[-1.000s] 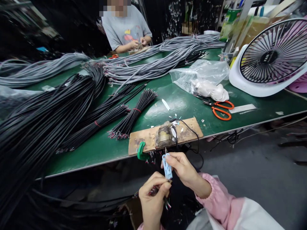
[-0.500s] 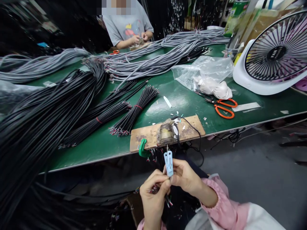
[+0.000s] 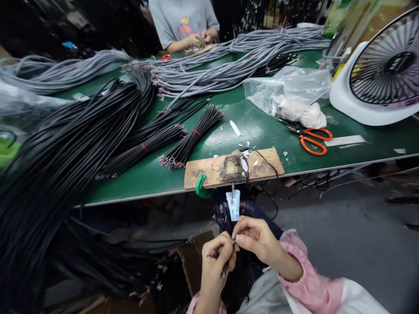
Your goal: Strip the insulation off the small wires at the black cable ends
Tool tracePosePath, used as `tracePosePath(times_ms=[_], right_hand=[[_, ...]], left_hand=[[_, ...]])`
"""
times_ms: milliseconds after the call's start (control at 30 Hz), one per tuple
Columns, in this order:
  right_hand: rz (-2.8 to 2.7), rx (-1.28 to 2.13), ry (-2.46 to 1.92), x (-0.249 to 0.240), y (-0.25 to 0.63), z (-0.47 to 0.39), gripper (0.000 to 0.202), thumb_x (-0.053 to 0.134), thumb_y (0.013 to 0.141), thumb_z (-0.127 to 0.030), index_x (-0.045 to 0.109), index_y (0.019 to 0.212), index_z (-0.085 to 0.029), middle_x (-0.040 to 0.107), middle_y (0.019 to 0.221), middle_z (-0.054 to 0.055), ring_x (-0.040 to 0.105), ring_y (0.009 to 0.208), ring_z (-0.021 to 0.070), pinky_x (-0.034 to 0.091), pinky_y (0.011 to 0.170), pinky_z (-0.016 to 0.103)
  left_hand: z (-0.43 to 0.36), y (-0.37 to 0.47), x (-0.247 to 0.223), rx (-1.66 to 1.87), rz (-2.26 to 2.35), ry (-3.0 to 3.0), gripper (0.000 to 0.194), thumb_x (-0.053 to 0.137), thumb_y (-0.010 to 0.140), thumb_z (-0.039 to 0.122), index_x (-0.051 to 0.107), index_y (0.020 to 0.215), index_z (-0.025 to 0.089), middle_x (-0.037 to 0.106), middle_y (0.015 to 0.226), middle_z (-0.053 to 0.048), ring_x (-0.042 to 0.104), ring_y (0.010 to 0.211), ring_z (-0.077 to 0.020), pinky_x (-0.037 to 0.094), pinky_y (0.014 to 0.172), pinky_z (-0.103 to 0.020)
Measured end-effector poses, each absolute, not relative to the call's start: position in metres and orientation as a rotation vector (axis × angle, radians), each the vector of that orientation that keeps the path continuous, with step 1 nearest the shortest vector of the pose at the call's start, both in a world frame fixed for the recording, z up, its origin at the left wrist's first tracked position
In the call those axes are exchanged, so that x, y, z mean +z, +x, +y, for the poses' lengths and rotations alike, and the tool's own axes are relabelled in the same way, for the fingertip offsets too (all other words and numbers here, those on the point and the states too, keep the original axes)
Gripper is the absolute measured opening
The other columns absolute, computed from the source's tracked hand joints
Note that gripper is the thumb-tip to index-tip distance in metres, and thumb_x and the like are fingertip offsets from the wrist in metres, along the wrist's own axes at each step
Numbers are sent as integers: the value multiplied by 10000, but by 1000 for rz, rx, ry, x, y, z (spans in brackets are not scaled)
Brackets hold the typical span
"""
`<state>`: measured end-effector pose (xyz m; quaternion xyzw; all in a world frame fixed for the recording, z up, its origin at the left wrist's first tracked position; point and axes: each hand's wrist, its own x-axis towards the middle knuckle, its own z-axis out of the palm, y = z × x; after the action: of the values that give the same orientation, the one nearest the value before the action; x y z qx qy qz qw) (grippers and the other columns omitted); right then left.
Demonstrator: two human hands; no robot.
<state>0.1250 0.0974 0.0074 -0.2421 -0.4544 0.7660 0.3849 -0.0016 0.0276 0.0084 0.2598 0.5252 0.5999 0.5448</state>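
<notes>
My left hand (image 3: 218, 257) is closed round a black cable (image 3: 224, 269), whose thin coloured wire ends poke out below the fingers. Fingertips of my right hand (image 3: 253, 237) pinch at something small where the two hands meet; it is too small to make out. Just above them a light blue clip (image 3: 233, 205) hangs on a metal rod at the table edge, touched by neither hand. Behind it, a round metal block (image 3: 231, 168) sits on a wooden board (image 3: 203, 169), beside a green clamp (image 3: 201, 186).
Black cable bundles (image 3: 85, 126) and grey cables (image 3: 209, 76) cover the left and back. Orange-handled scissors (image 3: 314, 140), a plastic bag (image 3: 288, 85) and a white fan (image 3: 360, 104) stand right. A person (image 3: 185, 24) works across the table.
Both hands have come down off the blue clip, which now hangs free above them. The camera view has shifted, so the table sits higher and further right.
</notes>
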Motion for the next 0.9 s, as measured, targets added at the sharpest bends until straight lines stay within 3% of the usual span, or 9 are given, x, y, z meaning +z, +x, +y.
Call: tracePosePath(times_ms=[100, 200, 300, 367, 433, 533, 633, 700, 900], right_hand=[[-1385, 1770, -689, 6, 133, 89, 226, 775, 861, -379, 715, 897, -164, 585, 755, 2, 501, 624, 112, 418, 571, 226], [-1522, 1555, -817, 4, 136, 75, 245, 786, 835, -233, 706, 1065, -202, 576, 690, -45, 441, 548, 93, 401, 530, 209], [-1627, 1461, -763, 1, 133, 63, 340, 732, 867, -167, 670, 1196, -227, 646, 719, -39, 519, 554, 101, 469, 558, 204], [-1709, 1429, -694, -4, 128, 62, 333, 694, 898, -174, 669, 1226, -219, 724, 848, 16, 650, 710, 144, 552, 698, 243], [-1748, 1377, -748, -14, 123, 69, 188, 637, 937, -196, 720, 1105, -195, 749, 944, 68, 704, 875, 192, 577, 829, 303], [-1684, 1466, -927, -41, 122, 87, 191, 567, 967, -232, 739, 1021, -170, 761, 998, 98, 747, 885, 200, 611, 794, 299], [-1601, 1570, -997, -67, 129, 99, 197, 617, 940, -294, 756, 984, -162, 775, 989, 96, 762, 868, 207, 622, 794, 310], [-1546, 1567, -1025, -79, 137, 100, 230, 622, 944, -341, 758, 954, -157, 782, 952, 94, 765, 850, 207, 625, 784, 310], [-1441, 1508, -1076, -68, 161, 81, 280, 627, 959, -402, 753, 950, -152, 774, 902, 91, 744, 788, 188, 614, 720, 290]], left_hand=[[27, 5, 2, 1450, 1260, 405, 448, 810, 791, 514, 662, 599, 138, 458, 497, 64, 293, 329, -13, 179, 357, -159], [30, 16, -6, 1662, 1375, 208, 449, 844, 724, 569, 708, 703, 141, 593, 601, 8, 515, 488, -96, 414, 470, -200], [24, 33, -20, 1800, 1429, 90, 472, 796, 762, 611, 648, 697, 167, 601, 658, 16, 550, 570, -115, 480, 577, -226], [17, 42, -28, 1828, 1435, 41, 497, 757, 790, 637, 601, 683, 176, 572, 634, 32, 528, 551, -110, 453, 542, -214], [11, 45, -34, 1794, 1378, 76, 531, 694, 826, 673, 582, 679, 175, 513, 580, 54, 451, 493, -82, 382, 480, -182], [12, 35, -38, 1597, 1187, 191, 500, 759, 830, 543, 539, 587, 165, 273, 440, 117, 201, 380, -39, 206, 390, -174], [24, 23, -42, 1427, 990, 322, 455, 934, 600, 432, 578, 602, 150, 352, 501, 95, 273, 418, -40, 266, 417, -189], [31, 20, -46, 1415, 939, 361, 467, 953, 550, 439, 601, 665, 153, 426, 590, 62, 348, 476, -58, 325, 459, -203], [24, 28, -52, 1446, 967, 413, 397, 877, 723, 476, 652, 757, 151, 475, 653, 39, 325, 496, -49, 282, 466, -197]])
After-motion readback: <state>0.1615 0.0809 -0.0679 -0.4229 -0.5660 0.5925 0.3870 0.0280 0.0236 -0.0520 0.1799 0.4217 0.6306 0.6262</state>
